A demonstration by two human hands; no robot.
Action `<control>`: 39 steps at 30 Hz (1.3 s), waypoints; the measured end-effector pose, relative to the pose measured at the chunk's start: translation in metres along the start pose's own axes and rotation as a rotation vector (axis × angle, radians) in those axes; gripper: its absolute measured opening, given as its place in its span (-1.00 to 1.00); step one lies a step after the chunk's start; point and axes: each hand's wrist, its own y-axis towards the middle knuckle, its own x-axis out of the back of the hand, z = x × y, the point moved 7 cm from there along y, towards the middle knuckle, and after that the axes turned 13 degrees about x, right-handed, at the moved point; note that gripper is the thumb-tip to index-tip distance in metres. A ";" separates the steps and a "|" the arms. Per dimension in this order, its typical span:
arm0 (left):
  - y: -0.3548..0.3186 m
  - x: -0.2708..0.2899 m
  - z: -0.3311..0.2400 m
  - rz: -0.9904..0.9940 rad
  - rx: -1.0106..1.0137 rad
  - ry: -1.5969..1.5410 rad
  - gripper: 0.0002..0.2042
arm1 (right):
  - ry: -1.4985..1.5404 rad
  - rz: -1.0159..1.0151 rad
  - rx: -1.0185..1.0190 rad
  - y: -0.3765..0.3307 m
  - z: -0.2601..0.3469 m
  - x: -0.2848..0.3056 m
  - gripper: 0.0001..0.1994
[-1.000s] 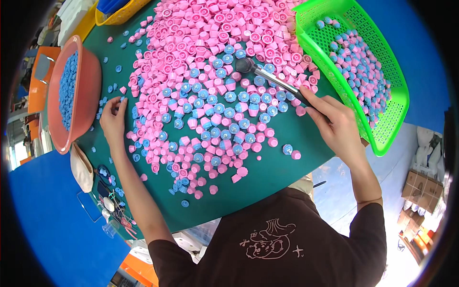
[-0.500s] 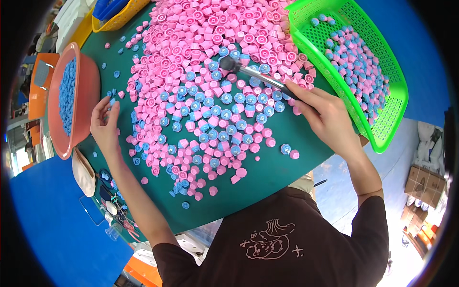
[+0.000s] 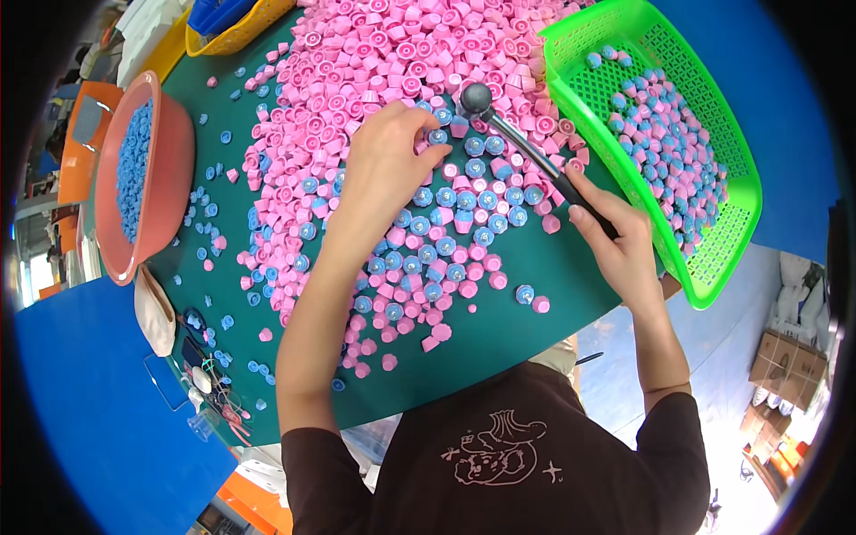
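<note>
My left hand (image 3: 388, 160) reaches over the middle of the pile, thumb and fingers closed about a blue flower-shaped cap (image 3: 437, 136) with a shiny centre. A hammer (image 3: 526, 147) with a round dark head, metal shaft and black handle is gripped in my right hand (image 3: 617, 234). Its head is raised close to my left fingertips. Around both hands lie many small pink cups (image 3: 392, 67), several of them topped with blue caps (image 3: 475, 168). Whatever sits directly under the pinched cap is partly hidden by my fingers.
At the right, a green plastic basket (image 3: 588, 111) holds pink-and-blue pieces. A salmon-coloured basin (image 3: 169, 169) of blue caps stands at the left, and a yellow basket (image 3: 241, 37) at the far left. Loose caps, a cloth pouch (image 3: 154, 312) and small tools lie along the green table's (image 3: 508, 334) left side.
My left hand has swung right from the loose caps near the basin to the pile's middle. The hammer head has shifted right and slightly up, while my right hand has come slightly lower.
</note>
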 end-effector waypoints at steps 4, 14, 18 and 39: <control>0.007 -0.006 0.002 -0.010 -0.005 0.057 -0.73 | 0.004 0.039 -0.042 -0.006 -0.006 0.003 -0.59; 0.007 0.013 0.004 0.028 0.074 -0.045 -0.69 | -0.046 0.042 0.044 0.002 0.009 -0.001 -0.57; -0.008 0.068 0.031 -0.123 0.222 -0.199 -0.73 | -0.084 -0.022 0.211 0.010 0.024 -0.008 -0.58; -0.103 0.125 0.187 -0.148 0.350 -0.009 -0.77 | -0.042 0.059 -0.066 0.010 0.007 -0.016 -0.61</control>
